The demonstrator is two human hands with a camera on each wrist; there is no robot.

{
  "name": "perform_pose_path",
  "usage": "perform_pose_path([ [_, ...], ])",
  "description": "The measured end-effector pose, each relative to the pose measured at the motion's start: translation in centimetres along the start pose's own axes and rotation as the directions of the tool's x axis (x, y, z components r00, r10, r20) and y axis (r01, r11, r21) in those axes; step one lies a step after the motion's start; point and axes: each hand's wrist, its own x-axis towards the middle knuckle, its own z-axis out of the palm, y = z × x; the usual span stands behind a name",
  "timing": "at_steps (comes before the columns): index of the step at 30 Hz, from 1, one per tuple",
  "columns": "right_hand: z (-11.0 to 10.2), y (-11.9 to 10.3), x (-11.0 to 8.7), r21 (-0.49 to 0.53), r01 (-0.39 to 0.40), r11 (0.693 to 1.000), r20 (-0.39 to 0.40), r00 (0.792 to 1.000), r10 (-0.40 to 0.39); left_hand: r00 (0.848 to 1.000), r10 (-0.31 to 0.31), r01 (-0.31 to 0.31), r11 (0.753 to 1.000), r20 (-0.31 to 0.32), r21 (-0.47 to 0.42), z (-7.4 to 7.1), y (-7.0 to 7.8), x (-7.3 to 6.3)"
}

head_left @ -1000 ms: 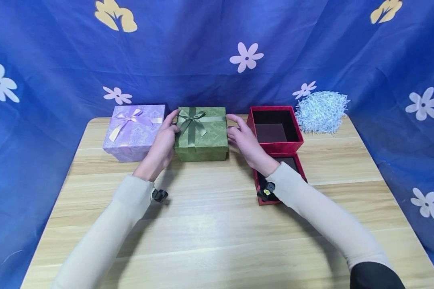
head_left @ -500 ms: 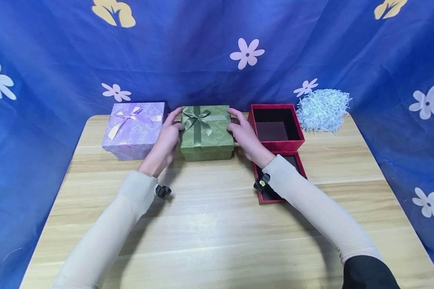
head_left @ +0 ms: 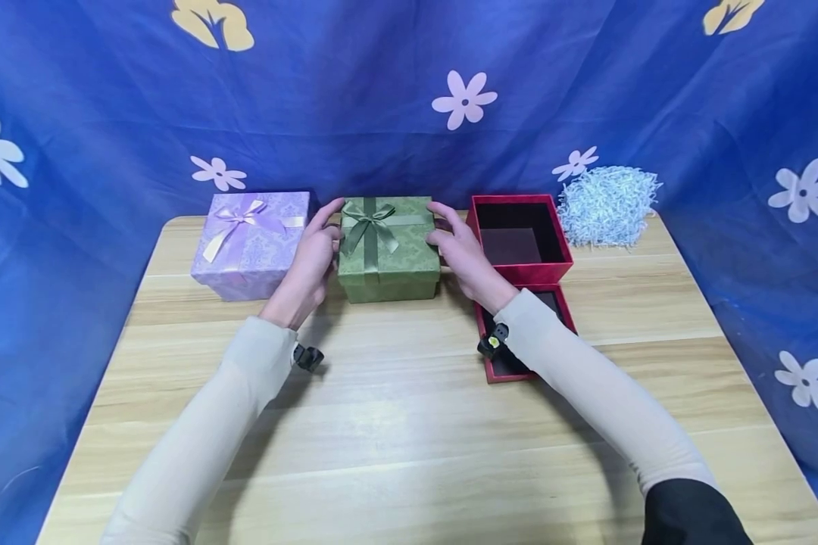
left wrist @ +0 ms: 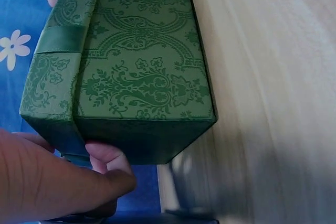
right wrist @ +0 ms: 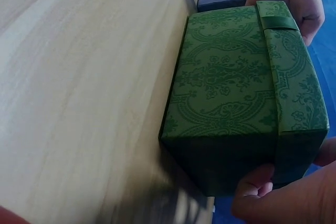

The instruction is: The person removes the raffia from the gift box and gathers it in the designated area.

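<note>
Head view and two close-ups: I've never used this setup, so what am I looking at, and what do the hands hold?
No machine: a person's bare hands. The wide picture comes from a head-worn camera; each close-up comes from a wrist camera. The left hand and right hand grip opposite sides of the green gift box on the wooden table. Beside it stand a purple gift box and an open red box, its lid lying under the right sleeve. White shredded paper sits behind.

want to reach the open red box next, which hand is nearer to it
Right. The right hand grips the green patterned gift box's right side, just beside the open red box; the left hand holds its far left side.
</note>
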Motion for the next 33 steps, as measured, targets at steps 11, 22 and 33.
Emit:
perform_pose_path([
  [11, -0.4, -0.8, 0.2, -0.017, 0.045, 0.999, 0.017, 0.999, -0.044, 0.999, 0.05, -0.05, 0.999, 0.01, -0.02, 0.2, 0.9, -0.1],
  [22, -1.1, -3.2, -0.6, 0.115, 0.028, 0.993, -0.006, 1.0, -0.027, 0.996, 0.081, -0.084, 0.992, -0.04, -0.09, 0.6, 3.2, -1.8],
  [33, -2.7, -5.4, -2.3, 0.217, -0.001, 0.976, 0.002, 1.0, 0.0, 0.996, 0.062, -0.05, 0.981, 0.059, -0.19, -1.0, 5.2, -4.0],
])
